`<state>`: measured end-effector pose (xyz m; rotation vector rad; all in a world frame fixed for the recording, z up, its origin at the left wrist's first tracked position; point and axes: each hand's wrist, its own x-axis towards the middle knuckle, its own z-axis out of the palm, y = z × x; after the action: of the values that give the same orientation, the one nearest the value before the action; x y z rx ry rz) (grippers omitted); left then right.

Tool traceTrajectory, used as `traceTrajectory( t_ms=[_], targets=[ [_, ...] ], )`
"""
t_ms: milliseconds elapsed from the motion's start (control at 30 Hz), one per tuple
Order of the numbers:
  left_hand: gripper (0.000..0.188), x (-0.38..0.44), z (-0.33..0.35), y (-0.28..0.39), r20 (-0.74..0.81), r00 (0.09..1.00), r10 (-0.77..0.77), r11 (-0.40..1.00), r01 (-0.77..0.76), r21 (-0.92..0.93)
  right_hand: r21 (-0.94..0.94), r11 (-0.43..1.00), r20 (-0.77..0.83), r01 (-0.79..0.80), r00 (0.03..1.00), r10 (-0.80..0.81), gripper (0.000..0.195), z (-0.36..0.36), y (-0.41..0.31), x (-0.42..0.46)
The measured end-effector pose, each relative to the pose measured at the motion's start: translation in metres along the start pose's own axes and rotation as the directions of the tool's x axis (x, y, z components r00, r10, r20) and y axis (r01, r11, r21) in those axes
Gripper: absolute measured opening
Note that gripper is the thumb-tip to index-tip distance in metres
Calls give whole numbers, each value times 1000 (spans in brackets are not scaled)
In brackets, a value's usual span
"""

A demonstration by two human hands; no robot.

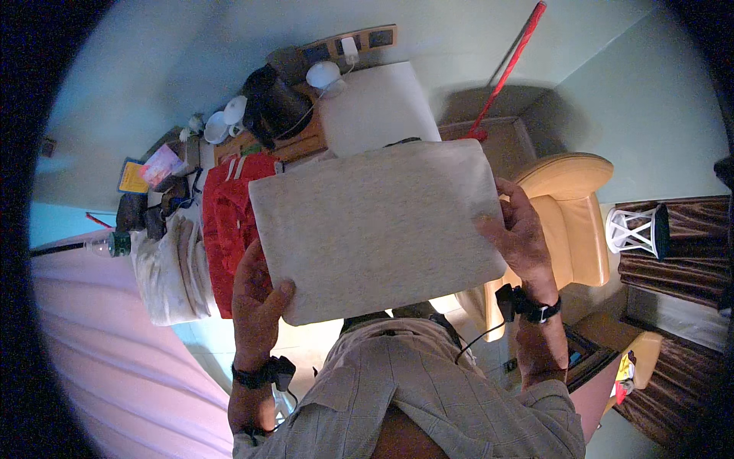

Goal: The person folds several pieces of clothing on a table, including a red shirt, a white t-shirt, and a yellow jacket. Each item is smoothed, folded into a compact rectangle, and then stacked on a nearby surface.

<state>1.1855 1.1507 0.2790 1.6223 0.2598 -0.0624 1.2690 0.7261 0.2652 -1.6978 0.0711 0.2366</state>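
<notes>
A flat, light grey rectangular bundle of what looks like folded cloth is held up in front of my torso, between both hands. My left hand grips its lower left edge, thumb on the upper face and fingers beneath. At the right edge, my right hand has its thumb on top, with the other fingers behind the edge. Behind the bundle's left side lies a red garment with white stripes. Further left rests a stack of folded whitish cloth.
A black kettle and white cups stand on a wooden tray by the wall. Right of them is a white surface. A tan leather chair stands at right, a pink curtain at left, and a red-handled stick leans on the wall.
</notes>
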Motion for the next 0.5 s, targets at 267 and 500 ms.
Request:
traceTrajectory(
  t_ms=[267,500],
  targets=[
    [74,-10,-16,-11,-37,991,132,981,-126,150,-2,990,-111,141,984,-141,66,-5,7,-6],
    [61,-22,-24,-16,-148,989,10,970,27,242,-93,995,-202,-21,979,2,66,-25,17,-15]
  ],
)
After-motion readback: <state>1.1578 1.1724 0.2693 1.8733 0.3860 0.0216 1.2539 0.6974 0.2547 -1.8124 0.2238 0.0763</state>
